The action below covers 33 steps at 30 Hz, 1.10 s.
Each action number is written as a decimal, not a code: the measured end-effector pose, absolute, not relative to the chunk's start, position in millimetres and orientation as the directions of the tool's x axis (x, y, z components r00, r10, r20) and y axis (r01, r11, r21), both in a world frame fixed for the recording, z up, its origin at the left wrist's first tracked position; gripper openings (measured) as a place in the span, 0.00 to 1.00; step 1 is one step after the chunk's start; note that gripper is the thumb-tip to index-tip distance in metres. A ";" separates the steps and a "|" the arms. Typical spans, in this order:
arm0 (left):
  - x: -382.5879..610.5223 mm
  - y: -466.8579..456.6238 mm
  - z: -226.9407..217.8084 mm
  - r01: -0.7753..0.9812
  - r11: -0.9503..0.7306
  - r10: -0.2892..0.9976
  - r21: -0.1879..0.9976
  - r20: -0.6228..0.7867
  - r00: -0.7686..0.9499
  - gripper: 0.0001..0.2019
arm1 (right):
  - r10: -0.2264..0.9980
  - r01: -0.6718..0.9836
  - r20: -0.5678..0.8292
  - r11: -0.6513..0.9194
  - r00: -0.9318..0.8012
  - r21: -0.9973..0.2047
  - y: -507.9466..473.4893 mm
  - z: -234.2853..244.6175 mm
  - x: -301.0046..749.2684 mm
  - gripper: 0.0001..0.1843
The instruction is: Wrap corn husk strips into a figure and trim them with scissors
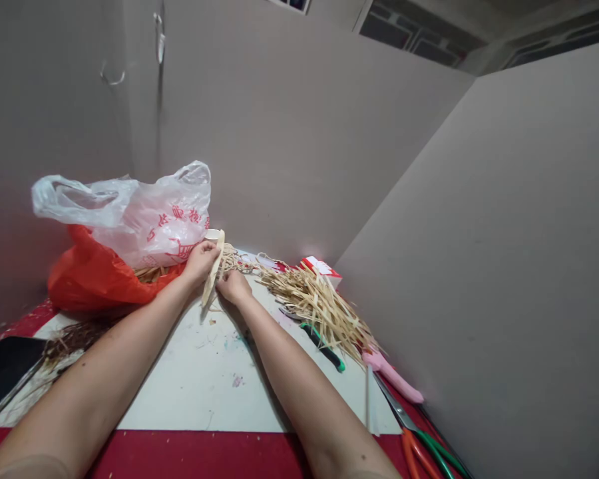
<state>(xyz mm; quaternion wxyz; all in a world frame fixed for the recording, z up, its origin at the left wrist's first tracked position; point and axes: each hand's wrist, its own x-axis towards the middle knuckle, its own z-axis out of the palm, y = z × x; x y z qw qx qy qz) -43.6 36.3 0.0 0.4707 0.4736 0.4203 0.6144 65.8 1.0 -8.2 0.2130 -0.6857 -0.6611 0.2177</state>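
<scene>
My left hand (201,261) pinches a long, pale, flat strip (213,276), like a dried husk leaf, which stands tilted over the white board (190,399). Just to the right of the strip, my right hand (234,287) is closed with its fingers curled in towards the strip's edge. What those fingers grip is hidden or too small to make out. Behind both hands lies a loose tangle of pale cord (229,258). A small white round container (212,234) shows past my left hand.
On the left stand a white plastic bag (154,223), a red bag (97,276) and dark fibres (80,339). Cut straw strips (319,303), pliers (324,347), a pink-handled tool (394,376) and scissors (404,419) lie right. A grey wall (279,146) closes the back.
</scene>
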 end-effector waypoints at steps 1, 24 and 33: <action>-44.4 36.1 -0.4 -0.178 -0.208 0.975 0.962 0.189 -0.118 0.07 | 0.999 0.765 -0.038 -0.036 0.014 -0.643 -2.1 -6.7 69.9 0.05; -37.8 20.0 3.8 -0.319 0.173 0.963 0.932 -0.091 0.255 0.12 | 0.903 0.893 0.385 0.003 0.192 -0.450 -65.6 103.3 270.1 0.09; -33.0 8.1 6.7 -0.257 0.143 0.895 0.956 -0.014 0.445 0.15 | 0.990 0.330 0.131 0.105 0.057 -0.938 -37.7 44.3 120.8 0.11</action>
